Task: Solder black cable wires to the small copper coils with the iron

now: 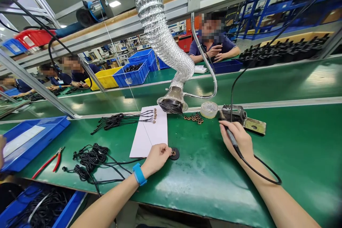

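Note:
My left hand [157, 157], with a blue wristband, pinches at the edge of a small round black disc [175, 154] that carries a copper-coloured part; exactly what the fingertips hold is too small to tell. My right hand [238, 138] is wrapped round a soldering iron [232, 137], its tip end at the iron stand [235, 113]. Between the hands and farther back lie small copper-coloured parts [196, 118] beside a round clear container [209, 109]. A thin wire runs down to my left hand. White paper [149, 139] lies under the ends of several black cables [114, 121].
A silver duct [171, 42] hangs above the bench. Coiled black cables [92, 158], red-handled pliers [50, 162] and a blue tray [32, 142] are at the left. Across the bench sits a person [213, 42] near a blue bin [132, 74]; more people are at the far left.

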The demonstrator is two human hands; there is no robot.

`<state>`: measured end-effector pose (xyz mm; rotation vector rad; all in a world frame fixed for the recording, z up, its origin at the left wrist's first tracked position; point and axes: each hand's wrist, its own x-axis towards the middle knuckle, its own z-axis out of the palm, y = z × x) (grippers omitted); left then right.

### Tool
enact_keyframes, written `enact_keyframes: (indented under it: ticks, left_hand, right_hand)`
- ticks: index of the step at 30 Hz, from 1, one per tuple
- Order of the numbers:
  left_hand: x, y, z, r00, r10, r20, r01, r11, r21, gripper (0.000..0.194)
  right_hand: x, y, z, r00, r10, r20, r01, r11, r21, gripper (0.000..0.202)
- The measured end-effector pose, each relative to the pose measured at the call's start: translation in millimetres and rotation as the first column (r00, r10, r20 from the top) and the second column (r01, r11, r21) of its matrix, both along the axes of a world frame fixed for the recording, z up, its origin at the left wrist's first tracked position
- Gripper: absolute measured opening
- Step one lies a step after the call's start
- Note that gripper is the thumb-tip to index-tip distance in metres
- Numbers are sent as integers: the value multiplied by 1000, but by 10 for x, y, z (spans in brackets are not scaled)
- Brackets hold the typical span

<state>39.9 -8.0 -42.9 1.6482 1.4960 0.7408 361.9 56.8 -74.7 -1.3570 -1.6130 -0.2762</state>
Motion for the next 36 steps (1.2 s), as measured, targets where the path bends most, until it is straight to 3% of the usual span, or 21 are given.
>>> enact_keyframes:
  ticks: [7,15,22,36]
  left_hand:
    - [46,80,114,989,5,-150,31,970,239,22]
    - [-2,172,74,994,-74,-80,81,993,84,29]
    - [-74,210,134,992,-106,-67,103,993,-55,31]
    - [-62,207,161,978,-169,126,183,977,-112,35]
  right_hand:
    - [3,5,0,1000,13,-2,-13,1000,8,24]
    - [2,-3,2,1000,20,-3,-20,999,25,27]
    - [-30,0,25,1000,3,-11,-2,999,54,23]
    - [-32,-29,33,1000,21,2,-21,1000,-14,23]
